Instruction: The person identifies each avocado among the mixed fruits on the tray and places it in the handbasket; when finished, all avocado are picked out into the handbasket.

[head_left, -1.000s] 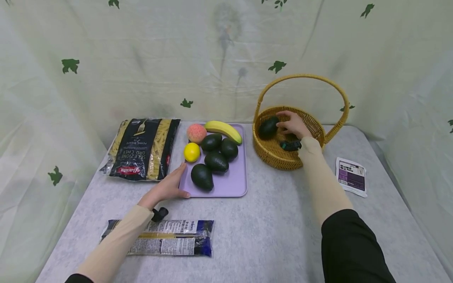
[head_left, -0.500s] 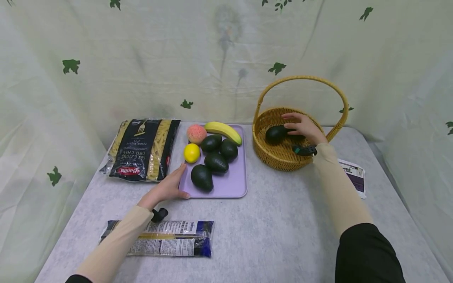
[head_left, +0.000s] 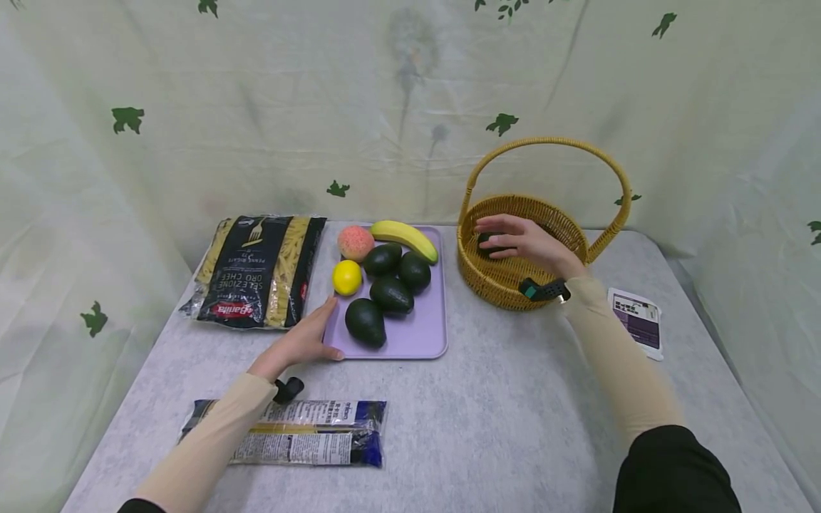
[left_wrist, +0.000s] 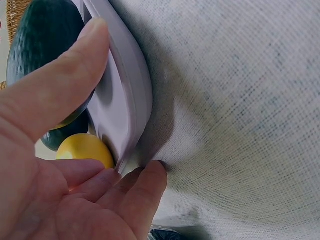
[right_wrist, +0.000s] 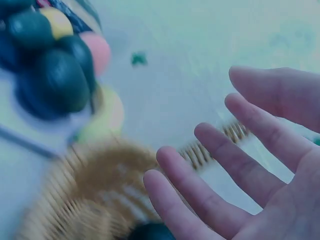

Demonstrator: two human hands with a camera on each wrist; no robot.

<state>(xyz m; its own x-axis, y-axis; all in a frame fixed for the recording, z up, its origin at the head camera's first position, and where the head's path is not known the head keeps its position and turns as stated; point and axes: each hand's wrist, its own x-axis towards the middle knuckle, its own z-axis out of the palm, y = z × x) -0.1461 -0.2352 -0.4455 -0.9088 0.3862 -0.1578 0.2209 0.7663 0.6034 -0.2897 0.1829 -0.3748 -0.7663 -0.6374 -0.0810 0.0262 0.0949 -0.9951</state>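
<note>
In the head view my left hand (head_left: 304,342) rests on the left edge of a lilac tray (head_left: 417,340), its thumb by the near corner. On the tray lie several avocados (head_left: 365,323), a lemon (head_left: 347,277), a peach (head_left: 355,243) and a banana (head_left: 405,236). My right hand (head_left: 532,246) hovers inside a wicker basket (head_left: 497,288), fingers extended and spread, holding nothing in the right wrist view. Beneath it a dark avocado (head_left: 489,243) lies in the basket, mostly hidden by the fingers.
A bag of penne (head_left: 253,271) lies left of the tray. Another pasta packet (head_left: 321,434) lies in front, partly under the left forearm. Right of the basket is a small white and purple pouch (head_left: 636,320). The basket's tall handle (head_left: 545,140) arches over the right hand.
My right hand has let go of the avocado in the basket, drawn back to the right, then come left above it with spread fingers. The left hand and tray have stayed put.
</note>
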